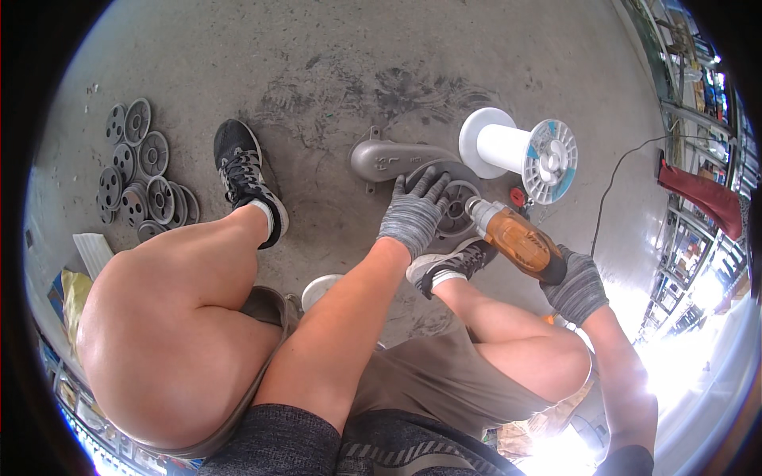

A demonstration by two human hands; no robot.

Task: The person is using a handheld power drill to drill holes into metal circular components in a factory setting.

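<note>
Grey metal makes up the long casting [377,163] lying on the floor [333,63] between the shoes, with a spoked wheel [455,224] at its rounded end. The left hand [417,210] lies over that end, fingers spread apart; the right hand [573,287] is clamped around an orange power tool [520,242], its nose at the wheel's edge, contact unclear. The tool could slip off the rim and catch the nearby left fingers, since they rest so close; if their press is too light, the casting could twist or skid. Counted: one casting, one wheel on it, one tool, one white spool [502,147] just beside, two shoes [240,166], and at least ten loose grey wheels [153,155], overlapping too much for an exact number.
</note>
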